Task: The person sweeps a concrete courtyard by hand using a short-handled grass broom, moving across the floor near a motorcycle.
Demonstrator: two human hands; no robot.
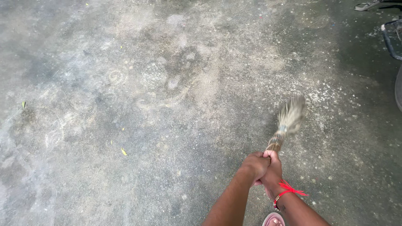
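Observation:
A short grass broom [287, 122] points away from me over the grey concrete floor [167, 104], its bristle end blurred by motion. Both hands grip its bound handle at the near end. My left hand [255, 164] wraps the handle from the left side. My right hand [273, 170] is clasped beside and under it, with a red thread and a beaded band on that wrist. Dust, grit and faint chalk swirls cover the floor ahead of the bristles.
A few small yellow leaves [124, 151] lie scattered on the left. Part of a parked vehicle with a dark metal frame [389, 39] stands at the upper right edge. My foot in a pink sandal [273, 219] shows at the bottom.

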